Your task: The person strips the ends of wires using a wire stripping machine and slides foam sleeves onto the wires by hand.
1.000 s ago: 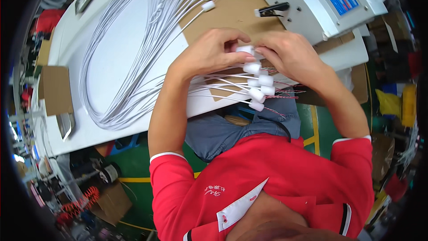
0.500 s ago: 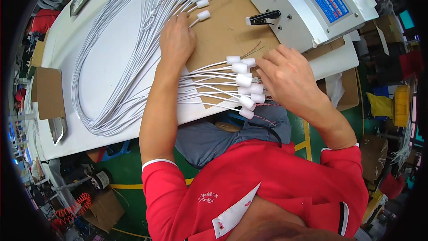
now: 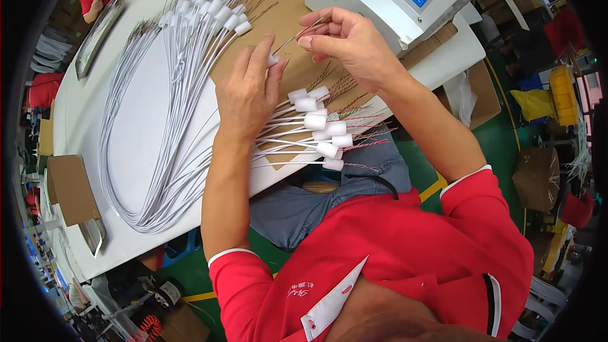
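Between the fingers of my left hand (image 3: 248,92) is the end of a white cable, with a small white foam-like cylinder (image 3: 273,59) showing at the fingertips. Thin twisted wires (image 3: 292,39) run from it to my right hand (image 3: 354,44), which pinches them between thumb and fingers. Nearer to me, several white cables with white cylinders (image 3: 315,121) fan out to the right, their red and brown twisted ends past the table edge. A large looped bundle of similar cables (image 3: 183,82) lies left of my left hand, its cylinders at the far end.
A white machine (image 3: 380,12) with a blue button panel stands at the far right. Brown cardboard (image 3: 288,9) covers part of the white table (image 3: 82,111). A cardboard box (image 3: 75,190) sits at the left edge. Another person's red sleeve and hands (image 3: 95,7) show at top left.
My left hand has drawn a cable end away from the far bundle toward me. My right hand has left the near group, moved up and left, and now pinches that cable's wires. The view has shifted.
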The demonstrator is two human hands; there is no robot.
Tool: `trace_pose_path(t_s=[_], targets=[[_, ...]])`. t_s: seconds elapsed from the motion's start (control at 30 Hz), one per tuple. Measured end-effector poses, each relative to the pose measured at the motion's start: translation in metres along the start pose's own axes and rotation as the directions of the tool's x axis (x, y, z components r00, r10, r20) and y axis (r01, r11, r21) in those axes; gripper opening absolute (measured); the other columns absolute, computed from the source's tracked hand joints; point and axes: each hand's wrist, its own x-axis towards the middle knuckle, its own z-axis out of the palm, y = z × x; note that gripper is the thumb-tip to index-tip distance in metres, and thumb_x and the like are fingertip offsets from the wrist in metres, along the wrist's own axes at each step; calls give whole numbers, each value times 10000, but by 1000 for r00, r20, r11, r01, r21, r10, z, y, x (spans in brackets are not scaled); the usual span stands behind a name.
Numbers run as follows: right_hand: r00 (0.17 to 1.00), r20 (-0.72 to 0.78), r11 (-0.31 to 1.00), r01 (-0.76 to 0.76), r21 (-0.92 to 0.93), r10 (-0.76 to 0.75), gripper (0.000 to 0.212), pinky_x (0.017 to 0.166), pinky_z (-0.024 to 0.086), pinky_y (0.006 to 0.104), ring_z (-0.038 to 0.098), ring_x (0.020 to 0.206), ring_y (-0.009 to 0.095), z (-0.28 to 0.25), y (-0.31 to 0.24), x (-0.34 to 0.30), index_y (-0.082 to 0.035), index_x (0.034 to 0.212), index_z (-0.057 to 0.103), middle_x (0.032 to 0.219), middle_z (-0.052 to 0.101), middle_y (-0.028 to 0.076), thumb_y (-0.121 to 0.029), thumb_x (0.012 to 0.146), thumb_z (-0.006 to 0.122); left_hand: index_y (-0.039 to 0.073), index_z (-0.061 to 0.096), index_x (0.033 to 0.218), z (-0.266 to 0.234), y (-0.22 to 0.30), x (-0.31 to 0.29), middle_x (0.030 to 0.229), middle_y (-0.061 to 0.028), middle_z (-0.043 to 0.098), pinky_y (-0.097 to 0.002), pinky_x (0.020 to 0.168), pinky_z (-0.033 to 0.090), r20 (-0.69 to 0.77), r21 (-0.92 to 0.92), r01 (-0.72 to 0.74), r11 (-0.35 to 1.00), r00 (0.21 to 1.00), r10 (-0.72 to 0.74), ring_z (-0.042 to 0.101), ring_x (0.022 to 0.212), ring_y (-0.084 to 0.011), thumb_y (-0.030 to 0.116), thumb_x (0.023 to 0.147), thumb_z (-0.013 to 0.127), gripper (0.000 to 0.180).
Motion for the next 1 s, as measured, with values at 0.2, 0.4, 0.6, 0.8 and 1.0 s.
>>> trace_pose_path(t_s=[0.2,0.4,0.6,0.8,1.0], targets=[[984,-120,990,139,35,-134,367,769,558,254,672,884,120,2,0,2,61,1219,614,1050,708,106,-96,920,756,64,639,1328,1,-6,0,896,-109,646,-374,551,509,-66,13,-37,999,997,38,646,649,-246,158,907,775,452],[975,-162,985,163,53,-153,385,764,560,251,670,863,128,0,-3,3,70,1227,597,1022,697,113,-92,915,753,52,644,1329,1,-6,0,876,-103,644,-369,549,502,-62,11,-38,999,997,39,639,642,-242,153,906,776,455],[971,-188,987,159,39,-149,394,760,560,253,668,845,127,1,-6,3,68,1219,599,1009,696,102,-95,899,760,56,647,1328,0,-4,0,871,-97,644,-369,552,504,-62,13,-42,999,997,42,638,641,-240,155,896,783,464],[953,-216,977,201,-64,-210,374,770,554,255,663,862,120,5,0,7,60,1217,590,1005,699,96,-67,895,733,35,658,1292,-3,1,1,1000,-133,705,-358,659,556,1,-43,25,999,1000,-25,698,756,-233,48,911,742,390],[974,-160,981,175,82,-161,384,792,543,259,655,868,109,8,-1,8,57,1235,568,998,701,84,-61,898,710,12,693,1152,-6,2,-4,899,-145,677,-367,667,543,84,-270,163,949,986,-146,679,740,-259,96,953,661,218]])
